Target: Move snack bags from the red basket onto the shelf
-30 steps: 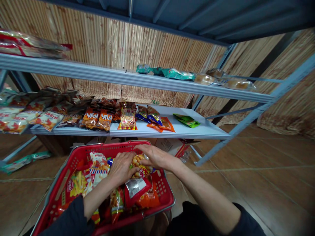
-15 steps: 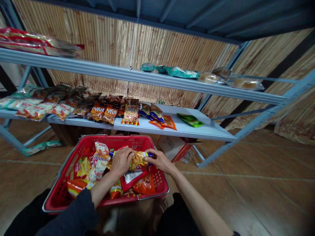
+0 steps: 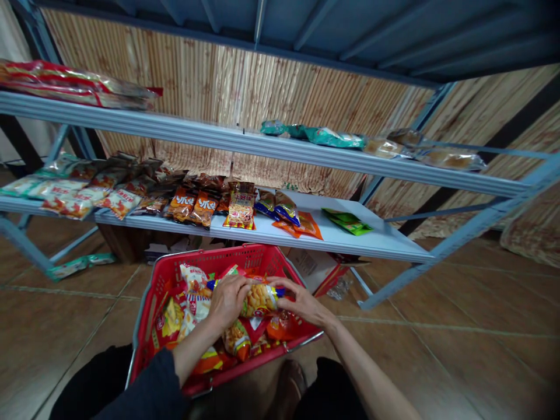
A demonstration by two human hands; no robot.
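Over the red plastic basket (image 3: pixel 151 309), both hands hold one blue-ended snack bag (image 3: pixel 258 300) with a yellow nut-like picture. My left hand (image 3: pixel 230 297) is closed over its left part, and my right hand (image 3: pixel 304 300) grips its right end between thumb and fingers. Beneath it, several snack packs fill the basket: a white-and-red bag (image 3: pixel 195 279), a bag with a yellow fries-like picture (image 3: pixel 171 318) and an orange packet (image 3: pixel 282 325) among them. My left forearm crosses the basket's near side and hides some packs.
Ahead, a low shelf (image 3: pixel 262 233) carries dark bags, orange-and-black bags (image 3: pixel 181 204), blue-and-gold bags (image 3: pixel 286 207) and a green packet (image 3: pixel 347 221). Above it, another shelf (image 3: pixel 196 131) bears teal packets (image 3: pixel 335 137). Below stands a cardboard box (image 3: pixel 312 271); teal packs (image 3: pixel 81 265) lie on the floor.
The view has shifted, so shelves and basket appear slightly lower and further right. The basket looks turned, its left side swung to the right. Both hands still hold the snack bag.
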